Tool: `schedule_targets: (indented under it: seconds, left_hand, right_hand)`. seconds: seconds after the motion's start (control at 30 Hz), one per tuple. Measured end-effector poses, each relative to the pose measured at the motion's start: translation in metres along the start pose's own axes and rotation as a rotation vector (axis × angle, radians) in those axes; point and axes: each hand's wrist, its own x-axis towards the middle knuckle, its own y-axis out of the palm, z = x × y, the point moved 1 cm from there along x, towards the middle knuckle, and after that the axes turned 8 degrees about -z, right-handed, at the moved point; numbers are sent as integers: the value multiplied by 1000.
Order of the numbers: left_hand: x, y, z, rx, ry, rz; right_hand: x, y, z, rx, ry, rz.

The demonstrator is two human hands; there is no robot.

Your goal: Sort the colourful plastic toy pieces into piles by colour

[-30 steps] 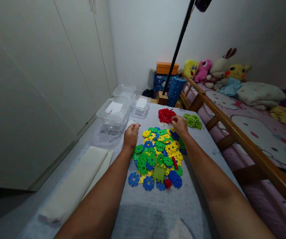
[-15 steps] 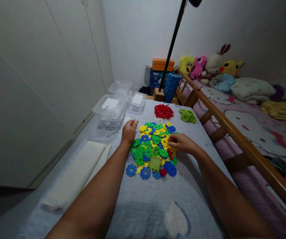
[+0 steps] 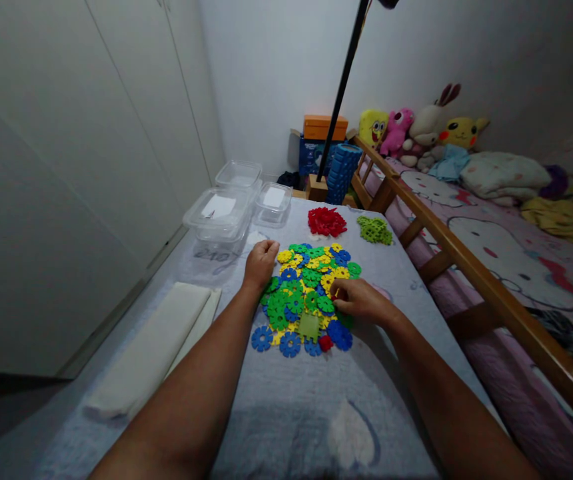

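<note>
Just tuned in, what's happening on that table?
A person works over a mixed pile of flower-shaped pieces on the cloth-covered table. The right hand has its fingertips down in the pile's right side; whether it grips a piece is hidden. The left hand, loosely curled, rests at the pile's upper left edge. Beyond lie a red heap and a light green heap; clear tubs stand at left.

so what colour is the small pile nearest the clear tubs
Red: the small pile shows best in the head view.
</note>
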Motion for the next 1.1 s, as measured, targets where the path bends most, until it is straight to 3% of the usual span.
schedule_targets:
  seconds: [0.2,0.43,0.6,0.83,1.1]
  left_hand:
    - [-2,0,-4,73,81,-1]
    - [-5,-2,-11,111,120,-1]
    - [-5,-1,-11,133,137,7]
    - [-5,-1,-12,181,130,32]
    - [-5,-1,-11,171,132,29]
  right_hand:
    - [17,-11,-11,343,38,-82]
    - [70,-17,-33,722,221,-392]
    - [111,-15,-48,778,383,-620]
    - [154,-12,-55,844,543,-806]
    - [191,4,-64,666,551,-907]
